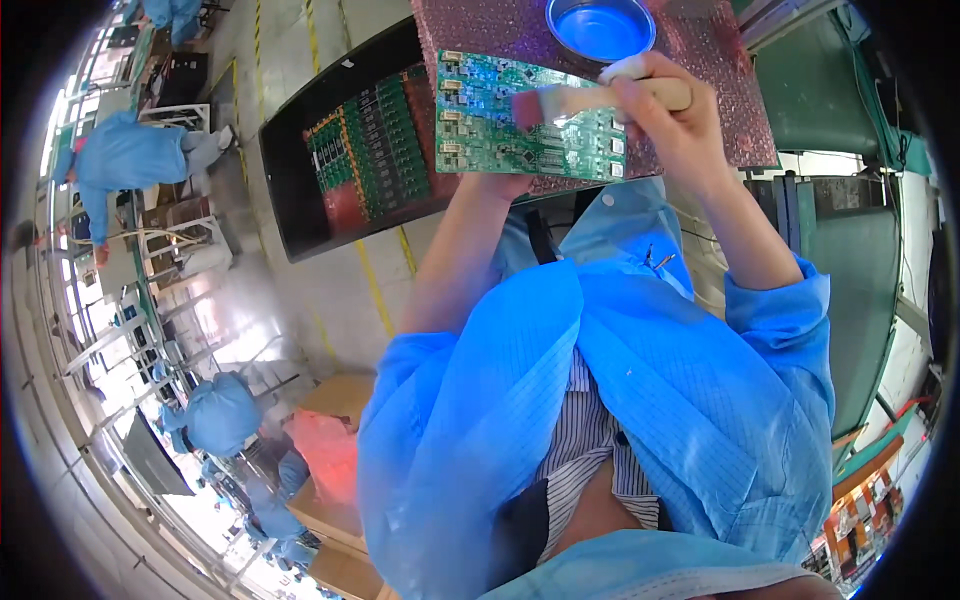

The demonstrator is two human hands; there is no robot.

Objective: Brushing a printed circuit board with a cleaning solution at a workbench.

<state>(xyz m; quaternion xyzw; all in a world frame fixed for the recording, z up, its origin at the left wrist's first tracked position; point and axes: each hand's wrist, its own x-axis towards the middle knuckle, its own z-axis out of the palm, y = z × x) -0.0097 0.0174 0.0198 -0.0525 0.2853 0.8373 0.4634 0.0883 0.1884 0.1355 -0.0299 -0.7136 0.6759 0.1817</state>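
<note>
A green circuit board (530, 140) with rows of small parts is tilted up in front of me. My left hand (497, 185) holds it from below at its near edge; most of the fingers are hidden behind the board. In my right hand (668, 110) is a brush (590, 98) with a pale handle, gripped between thumb and fingers. Its reddish bristles lie over the middle of the board and look to be touching it. Just beyond the board stands a round metal bowl (553, 42), its inside lit bright blue.
Pink bubble wrap (720, 80) covers the work surface. To the left, a black tray (290, 215) holds several more circuit boards (370, 145). A cardboard box (345, 395) with a pink bag (325, 450) is at lower left. People in blue (130, 155) work farther left.
</note>
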